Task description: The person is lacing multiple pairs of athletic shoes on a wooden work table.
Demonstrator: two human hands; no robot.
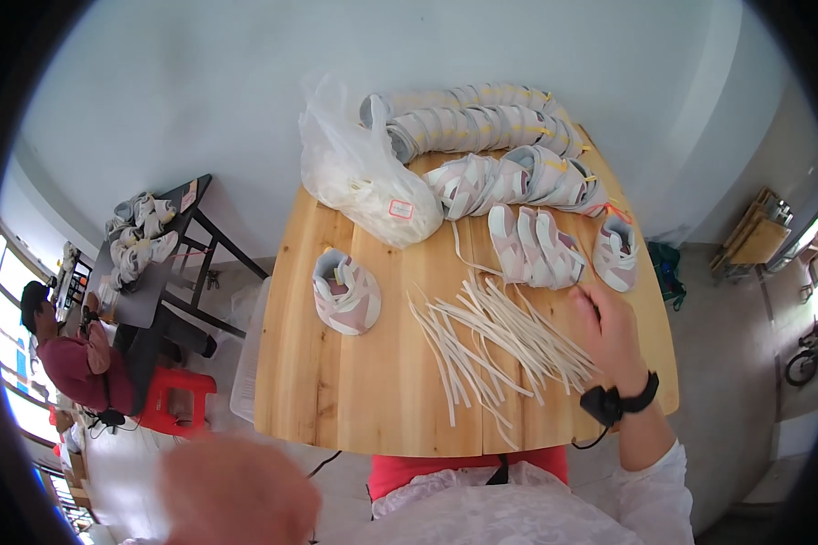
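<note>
My right hand (609, 331) hovers at the right end of a loose pile of cream shoelaces (509, 341), its fingers curled together. A thin dark tip shows by those fingers, too small to name. Just beyond stand several white-and-mauve shoe uppers (538, 247) nested side by side, and a single shoe upper (616, 254) at the right edge. Another shoe upper (350, 300) stands alone on the left half of the wooden table (336, 391). My left hand (236, 490) is a blur at the lower left, off the table's near edge; its fingers cannot be made out.
A translucent plastic bag (354, 173) of pale laces sits at the back left. Long rows of nested shoe uppers (482, 127) line the back. On the left, a person (77, 363) sits on a red stool (177, 400) at a dark table (145, 304) with more uppers.
</note>
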